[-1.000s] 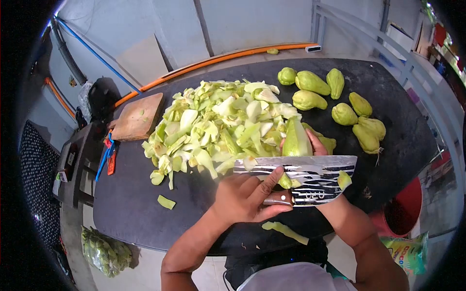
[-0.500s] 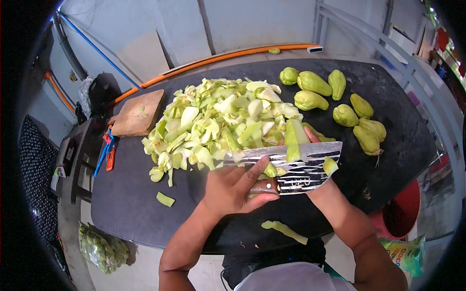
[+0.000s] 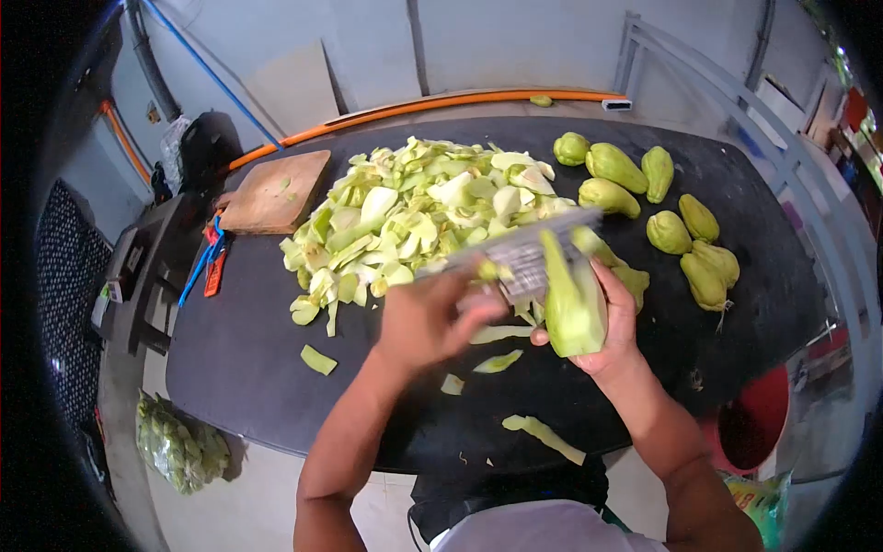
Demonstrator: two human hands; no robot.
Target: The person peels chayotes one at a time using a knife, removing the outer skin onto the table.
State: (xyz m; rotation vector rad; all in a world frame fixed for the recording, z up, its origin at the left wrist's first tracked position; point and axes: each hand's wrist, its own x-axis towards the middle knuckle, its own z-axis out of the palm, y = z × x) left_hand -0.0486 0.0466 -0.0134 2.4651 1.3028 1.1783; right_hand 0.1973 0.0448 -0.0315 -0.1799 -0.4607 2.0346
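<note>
My left hand [image 3: 428,317] is closed around the handle of a broad cleaver [image 3: 529,262], blurred by motion. The handle is hidden in the fingers. The blade passes behind the upper part of a partly peeled chayote [image 3: 577,308], pale green and tilted. From below and the right, my right hand [image 3: 614,336] grips this chayote, thumb at its left side and fingers along its right. A big heap of peelings [image 3: 414,212] lies just beyond the blade. Loose peel strips [image 3: 498,362] are scattered beneath the hands on the dark table [image 3: 267,386].
Several whole chayotes [image 3: 614,167] lie at the table's far right. A wooden board [image 3: 274,193] rests at the left edge, near a blue-handled tool [image 3: 204,262] and an orange one [image 3: 214,274]. A red bucket [image 3: 754,419] stands on the floor at right, a filled plastic bag [image 3: 179,446] at left.
The cleaver has swung up and left, off the front of the chayote, uncovering it and my right hand. More peel pieces lie on the table below. The view has shifted slightly.
</note>
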